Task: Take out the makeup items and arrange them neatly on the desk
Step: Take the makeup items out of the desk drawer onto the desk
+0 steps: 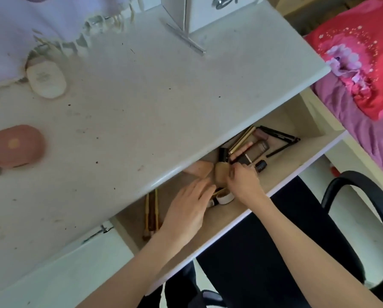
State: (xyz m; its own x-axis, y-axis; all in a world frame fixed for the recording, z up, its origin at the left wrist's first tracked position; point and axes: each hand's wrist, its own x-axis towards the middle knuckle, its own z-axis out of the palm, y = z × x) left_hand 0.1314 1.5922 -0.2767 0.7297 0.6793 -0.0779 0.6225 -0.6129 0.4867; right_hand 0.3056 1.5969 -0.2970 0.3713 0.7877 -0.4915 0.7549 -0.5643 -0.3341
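On the far left of the desk (141, 103), a pink rounded compact (17, 146) with a pale yellow spot on its lid is lying flat near the edge of the view. Above it, a white oval case (46, 80) is resting beside the fringed hem of a pale lilac cloth (19, 23). The desk top itself is looking dusty and speckled.

Below the desk's front edge, an open drawer (297, 152) is holding the rest of the makeup. At its left end, several thin brushes (151, 215) with golden-brown handles are lying side by side. The left hand (186, 210) is reaching in just right of them, its fingers fairly straight and lying close together, its fingertips touching a small white round pot (226, 198) and some slim gold-coloured sticks; whether it is pinching any of them I cannot tell.

The right hand (244, 182) is working beside it, fingers curled, seeming to be pinching at a tan sponge-like piece (220, 174), though blur is hiding the exact contact. Past its knuckles, dark tubes and cases (252, 150), a gold pencil and long black pencils (279, 138) are lying in a loose jumble, crossing one another.

Further right, a black chair armrest (363, 196) is curving beside a red and purple bedspread (363, 63).
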